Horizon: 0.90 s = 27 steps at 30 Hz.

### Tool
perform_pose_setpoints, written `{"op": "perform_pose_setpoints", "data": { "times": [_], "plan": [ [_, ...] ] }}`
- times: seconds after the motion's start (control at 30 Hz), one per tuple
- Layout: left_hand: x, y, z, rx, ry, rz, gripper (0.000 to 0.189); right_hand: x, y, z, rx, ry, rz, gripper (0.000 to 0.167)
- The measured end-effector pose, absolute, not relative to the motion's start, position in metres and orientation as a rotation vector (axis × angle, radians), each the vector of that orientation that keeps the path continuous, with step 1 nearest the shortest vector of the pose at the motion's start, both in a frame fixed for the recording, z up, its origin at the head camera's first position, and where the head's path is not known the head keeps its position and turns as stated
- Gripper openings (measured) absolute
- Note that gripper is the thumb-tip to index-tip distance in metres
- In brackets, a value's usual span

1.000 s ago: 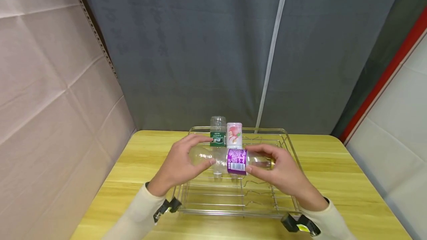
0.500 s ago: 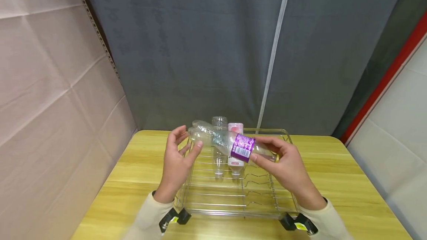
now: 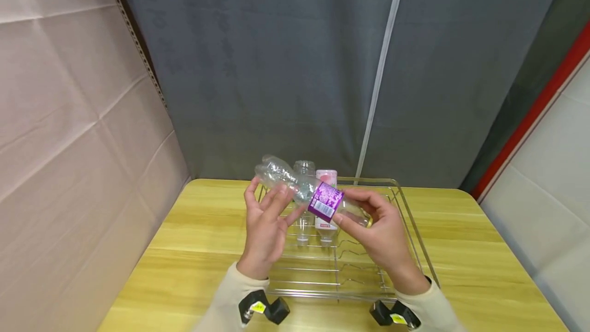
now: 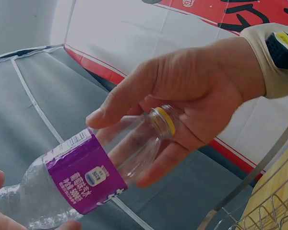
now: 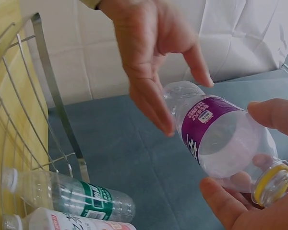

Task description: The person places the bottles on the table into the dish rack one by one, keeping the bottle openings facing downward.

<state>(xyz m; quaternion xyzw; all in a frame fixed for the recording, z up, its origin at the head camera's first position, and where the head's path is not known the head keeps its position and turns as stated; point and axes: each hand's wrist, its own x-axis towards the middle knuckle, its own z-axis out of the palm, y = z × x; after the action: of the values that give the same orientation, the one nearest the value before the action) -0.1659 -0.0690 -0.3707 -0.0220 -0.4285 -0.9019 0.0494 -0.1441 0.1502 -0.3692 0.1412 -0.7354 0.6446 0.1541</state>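
Note:
A clear plastic bottle with a purple label is held tilted above the wire rack. Its base half is dented, and an open mouth with a yellow ring shows at the other end. My right hand holds it near the neck, thumb on one side and fingers underneath. At the base end my left hand touches the bottle, its fingers fairly straight. Behind lie a clear bottle with a green label and a pink-and-white bottle, both on the rack.
The metal wire rack stands on a light wooden table. A grey curtain hangs behind it, with a pale cloth wall at left and a white panel with a red border at right.
The purple-labelled bottle has gone from nearly level to tilted, its base end rising. My left hand loosened from the base, turned palm-up and moved right along the bottle; my right hand kept its hold.

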Motion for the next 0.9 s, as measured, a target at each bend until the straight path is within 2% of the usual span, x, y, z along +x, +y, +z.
{"op": "perform_pose_setpoints", "data": {
  "times": [0.9],
  "plan": [
    [-0.166,-0.0742,-0.3676,-0.014,-1.322,-2.698,0.08,-0.1404,0.1434,-0.3749,0.497,-2.116,1.857,0.046]
  ]
}}
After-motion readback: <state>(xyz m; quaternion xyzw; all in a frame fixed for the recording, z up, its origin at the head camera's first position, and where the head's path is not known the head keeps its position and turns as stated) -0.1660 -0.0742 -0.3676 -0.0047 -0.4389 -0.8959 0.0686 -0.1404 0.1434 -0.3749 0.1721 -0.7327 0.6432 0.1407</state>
